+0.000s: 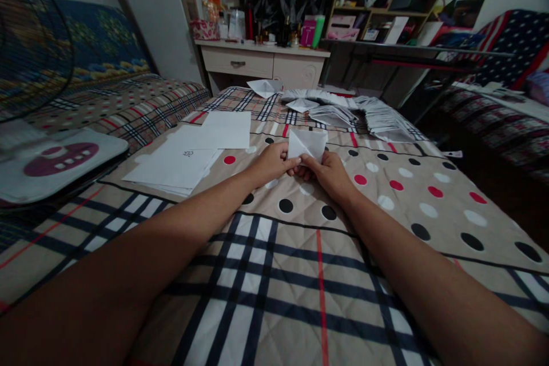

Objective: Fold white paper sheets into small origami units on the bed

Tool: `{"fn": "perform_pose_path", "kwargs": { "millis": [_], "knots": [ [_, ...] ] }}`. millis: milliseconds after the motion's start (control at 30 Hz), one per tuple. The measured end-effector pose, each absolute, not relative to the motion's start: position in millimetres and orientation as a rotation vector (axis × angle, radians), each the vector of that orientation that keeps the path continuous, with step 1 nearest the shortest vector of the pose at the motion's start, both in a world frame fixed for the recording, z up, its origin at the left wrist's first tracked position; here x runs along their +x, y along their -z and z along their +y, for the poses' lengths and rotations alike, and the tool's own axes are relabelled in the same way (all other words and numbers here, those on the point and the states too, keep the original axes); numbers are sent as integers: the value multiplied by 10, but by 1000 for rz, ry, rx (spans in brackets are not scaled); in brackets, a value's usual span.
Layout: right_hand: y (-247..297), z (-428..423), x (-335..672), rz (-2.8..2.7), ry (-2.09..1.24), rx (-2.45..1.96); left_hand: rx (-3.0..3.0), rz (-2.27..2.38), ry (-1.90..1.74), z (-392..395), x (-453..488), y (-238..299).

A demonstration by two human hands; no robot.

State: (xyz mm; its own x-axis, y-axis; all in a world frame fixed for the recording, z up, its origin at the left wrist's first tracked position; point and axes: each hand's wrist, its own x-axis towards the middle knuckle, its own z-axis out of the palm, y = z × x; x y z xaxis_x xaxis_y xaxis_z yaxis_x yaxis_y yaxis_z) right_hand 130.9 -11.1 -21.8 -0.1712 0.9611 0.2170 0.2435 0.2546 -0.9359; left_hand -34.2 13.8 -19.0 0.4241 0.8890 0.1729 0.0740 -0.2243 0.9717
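Note:
My left hand (271, 163) and my right hand (328, 172) meet over a quilted bedspread (300, 274), both pinching a folded white paper piece (307, 143) that stands up between the fingertips. The left fingers grip its lower left edge, the right fingers its lower right. A loose stack of flat white paper sheets (189, 154) lies to the left of my left hand. Farther back, several folded paper pieces (343, 111) are spread in rows across the bed.
A fan's base (51, 163) and its wire guard (30, 57) stand at the left. Behind the bed are a cluttered dresser (261, 63), wooden shelves (377, 6) and a dark desk (412, 54). Another bed (506, 108) is at the right.

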Motion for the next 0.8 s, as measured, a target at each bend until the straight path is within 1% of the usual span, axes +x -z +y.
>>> {"fn": "perform_pose_path", "kwargs": {
  "millis": [800],
  "knots": [
    [185,-134,1280,-1583,-1007,-1119,1625,844,-965,151,-347,211]
  ]
}}
